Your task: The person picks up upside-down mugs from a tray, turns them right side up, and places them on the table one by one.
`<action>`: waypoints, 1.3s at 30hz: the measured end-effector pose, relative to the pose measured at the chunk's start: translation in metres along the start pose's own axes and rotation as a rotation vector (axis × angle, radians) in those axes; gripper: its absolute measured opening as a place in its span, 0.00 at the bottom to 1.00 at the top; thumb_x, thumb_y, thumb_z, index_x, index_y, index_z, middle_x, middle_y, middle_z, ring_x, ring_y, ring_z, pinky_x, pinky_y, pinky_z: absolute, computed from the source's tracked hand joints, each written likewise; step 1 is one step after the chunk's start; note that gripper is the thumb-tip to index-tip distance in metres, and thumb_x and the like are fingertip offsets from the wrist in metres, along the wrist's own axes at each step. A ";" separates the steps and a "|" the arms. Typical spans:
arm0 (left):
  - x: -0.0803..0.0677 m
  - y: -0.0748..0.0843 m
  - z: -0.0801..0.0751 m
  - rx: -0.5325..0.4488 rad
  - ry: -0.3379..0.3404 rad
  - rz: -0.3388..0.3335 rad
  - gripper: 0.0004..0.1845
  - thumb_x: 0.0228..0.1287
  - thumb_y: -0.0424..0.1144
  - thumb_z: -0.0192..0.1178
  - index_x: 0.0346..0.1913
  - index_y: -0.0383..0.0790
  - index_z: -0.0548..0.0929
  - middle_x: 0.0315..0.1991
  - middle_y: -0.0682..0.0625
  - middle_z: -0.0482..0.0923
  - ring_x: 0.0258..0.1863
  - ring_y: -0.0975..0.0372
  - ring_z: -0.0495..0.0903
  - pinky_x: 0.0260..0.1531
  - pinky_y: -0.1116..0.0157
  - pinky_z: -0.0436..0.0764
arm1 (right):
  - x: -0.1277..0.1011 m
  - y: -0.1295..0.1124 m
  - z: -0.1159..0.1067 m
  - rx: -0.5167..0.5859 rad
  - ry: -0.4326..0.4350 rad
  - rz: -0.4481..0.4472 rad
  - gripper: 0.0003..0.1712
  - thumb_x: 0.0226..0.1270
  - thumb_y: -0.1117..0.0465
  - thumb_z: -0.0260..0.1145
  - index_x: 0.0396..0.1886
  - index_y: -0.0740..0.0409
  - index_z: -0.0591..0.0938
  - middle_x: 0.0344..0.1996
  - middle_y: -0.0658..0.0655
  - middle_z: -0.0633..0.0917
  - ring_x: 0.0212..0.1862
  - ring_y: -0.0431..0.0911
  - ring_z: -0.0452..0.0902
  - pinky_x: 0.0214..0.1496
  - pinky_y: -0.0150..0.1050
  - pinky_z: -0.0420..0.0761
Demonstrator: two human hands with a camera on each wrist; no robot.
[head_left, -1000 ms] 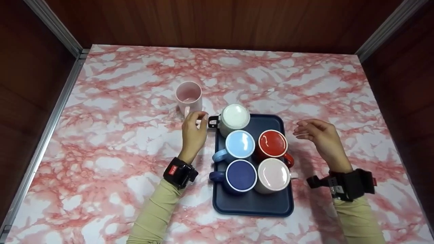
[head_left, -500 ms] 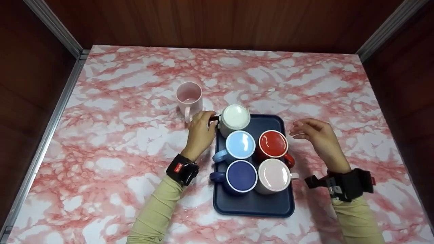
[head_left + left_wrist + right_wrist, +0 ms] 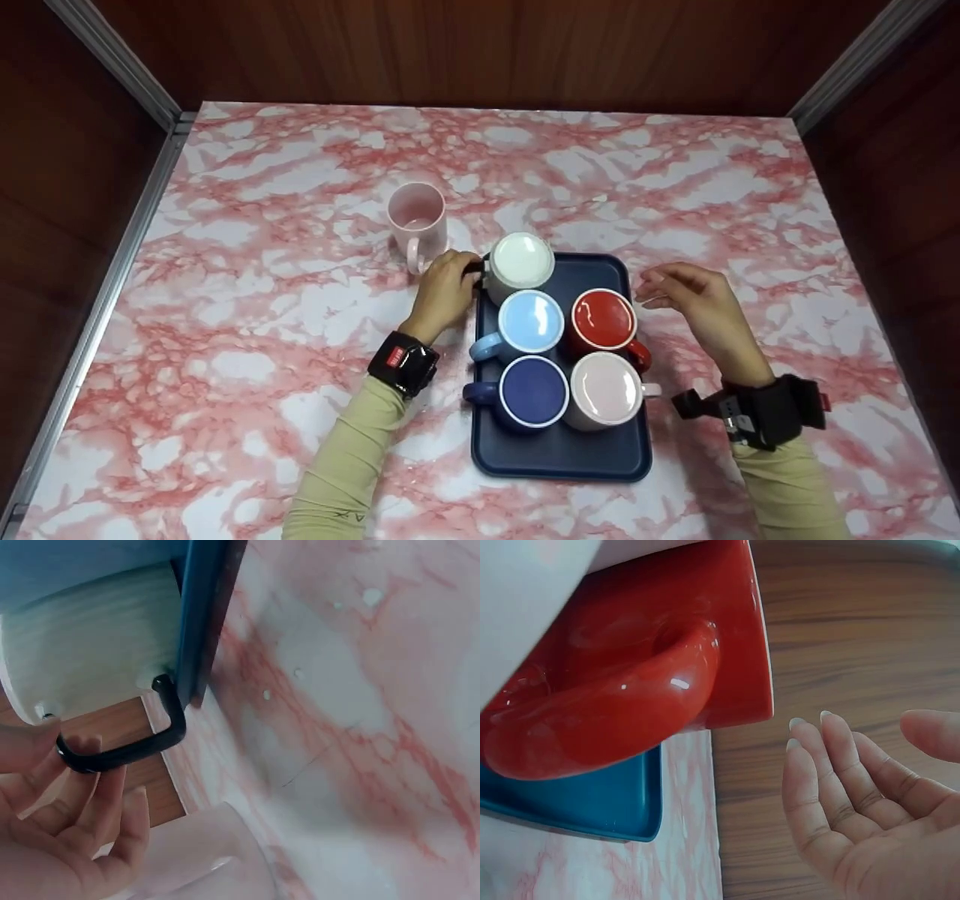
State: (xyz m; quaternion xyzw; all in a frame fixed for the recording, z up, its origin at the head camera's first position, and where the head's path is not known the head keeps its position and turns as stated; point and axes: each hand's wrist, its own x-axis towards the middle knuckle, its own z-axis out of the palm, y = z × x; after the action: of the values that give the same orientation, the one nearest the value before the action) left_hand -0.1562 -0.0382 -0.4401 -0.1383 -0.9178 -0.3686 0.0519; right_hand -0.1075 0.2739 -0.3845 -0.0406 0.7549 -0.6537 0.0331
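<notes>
A pink mug stood upright and empty on the marbled pink bench, just beyond and to the left of the left hand. That hand's fingers were curled round the black handle of a white mug, which sat at the far left corner of a dark blue tray, just to the right of the hand.

Between the two hands the tray held five mugs, all upright, and nothing could be seen inside any of them. Nearer than the white mug stood a light blue mug, and nearer again a navy mug. To their right stood a red mug and, nearer, a pale pink-white mug.

The right hand hovered just to the right of the tray, near the red mug, its fingers loosely bent and holding nothing.
</notes>
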 end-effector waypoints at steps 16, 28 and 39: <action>0.003 -0.005 0.009 -0.317 -0.172 -0.036 0.06 0.64 0.35 0.55 0.33 0.34 0.78 0.25 0.48 0.75 0.26 0.62 0.72 0.29 0.67 0.71 | 0.000 0.003 0.000 -0.004 -0.004 -0.009 0.19 0.65 0.63 0.59 0.44 0.80 0.75 0.28 0.60 0.82 0.33 0.47 0.80 0.40 0.38 0.78; 0.002 0.000 0.013 -0.340 0.007 -0.064 0.09 0.64 0.36 0.55 0.32 0.33 0.79 0.25 0.47 0.76 0.28 0.61 0.72 0.32 0.65 0.71 | -0.001 0.002 -0.001 -0.006 -0.004 -0.005 0.18 0.65 0.62 0.59 0.44 0.76 0.76 0.31 0.62 0.82 0.34 0.48 0.80 0.40 0.38 0.78; 0.006 0.025 -0.022 -0.667 0.217 -0.235 0.10 0.64 0.32 0.53 0.29 0.27 0.76 0.18 0.50 0.70 0.20 0.63 0.70 0.22 0.72 0.68 | -0.001 -0.006 0.007 0.030 0.029 -0.073 0.18 0.65 0.63 0.59 0.43 0.79 0.75 0.29 0.62 0.82 0.33 0.49 0.80 0.40 0.38 0.79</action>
State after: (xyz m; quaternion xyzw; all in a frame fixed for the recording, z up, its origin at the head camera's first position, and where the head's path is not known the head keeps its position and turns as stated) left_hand -0.1552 -0.0350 -0.4061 -0.0013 -0.7458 -0.6636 0.0580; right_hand -0.1056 0.2663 -0.3792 -0.0584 0.7434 -0.6663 -0.0010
